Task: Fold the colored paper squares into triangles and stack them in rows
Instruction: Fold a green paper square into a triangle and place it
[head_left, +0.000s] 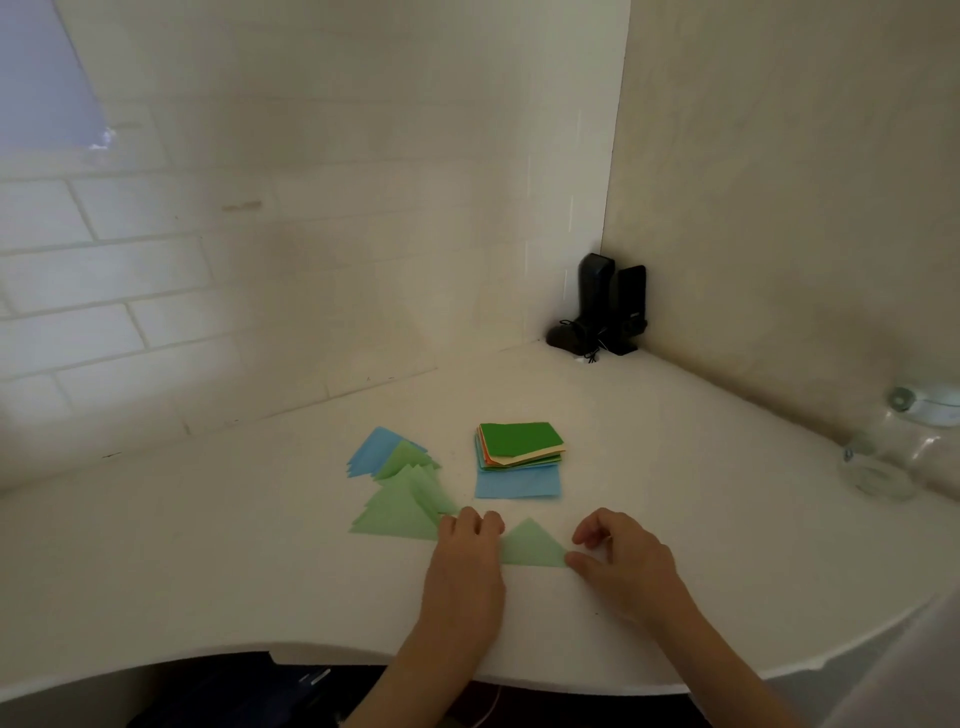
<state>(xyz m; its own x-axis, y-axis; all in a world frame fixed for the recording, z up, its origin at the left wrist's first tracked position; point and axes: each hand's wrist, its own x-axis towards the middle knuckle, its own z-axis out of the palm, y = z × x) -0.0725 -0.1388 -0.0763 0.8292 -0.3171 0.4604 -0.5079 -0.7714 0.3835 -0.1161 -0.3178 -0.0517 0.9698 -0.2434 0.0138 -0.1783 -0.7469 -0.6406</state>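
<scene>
Both hands rest on the white counter: left hand presses flat on 1 green triangle, covering its left corner; right hand pinches its right tip. Behind, overlapping folded triangles, count unclear, and 1 paper stack.

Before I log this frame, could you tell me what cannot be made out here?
- Head view: left corner of the light green triangle, covered by the left hand.
- Sheet count in the paper stack: edges too small.
- Black devices in the corner: too dark to identify.
</scene>
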